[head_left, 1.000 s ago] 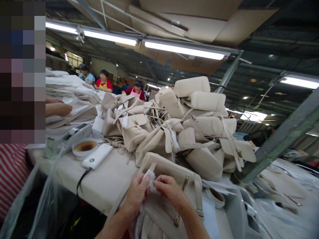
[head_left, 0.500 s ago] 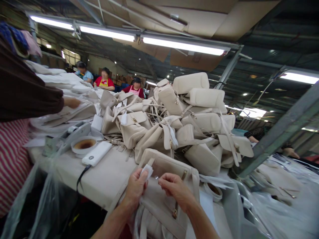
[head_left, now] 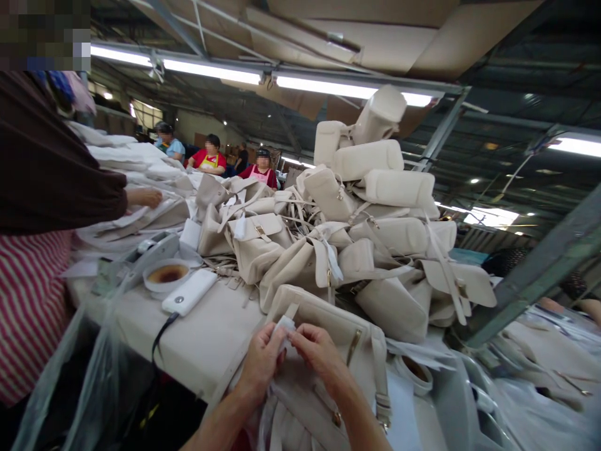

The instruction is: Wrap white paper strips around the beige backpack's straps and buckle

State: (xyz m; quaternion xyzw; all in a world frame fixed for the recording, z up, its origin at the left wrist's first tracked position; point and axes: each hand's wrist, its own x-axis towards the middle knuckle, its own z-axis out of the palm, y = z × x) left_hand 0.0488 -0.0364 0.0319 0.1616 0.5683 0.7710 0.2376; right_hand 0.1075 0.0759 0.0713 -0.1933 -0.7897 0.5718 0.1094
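Observation:
My left hand [head_left: 263, 358] is closed around a white tissue wrap [head_left: 284, 324] on the strap at the top of a beige backpack [head_left: 323, 313]. My right hand [head_left: 318, 352] is pinched against the wrap's right side; in the earlier frame a small shiny strip, probably tape, was at its fingertips, and now the fingers hide it. The backpack stands in front of me with its gold zips [head_left: 354, 346] showing, its lower part partly covered by my forearms.
Beige bags [head_left: 394, 232] are piled high behind. At left are a tape dispenser [head_left: 154, 250], a white power bank [head_left: 189, 292] with a black cable, and a co-worker's dark sleeve [head_left: 61, 163]. Another tape roll [head_left: 416, 374] and a slanting metal post [head_left: 535, 282] stand right.
My right hand has moved left and up until its fingertips met the white wrap. Further bags now sit on top of the pile. The co-worker at left has shifted an arm slightly.

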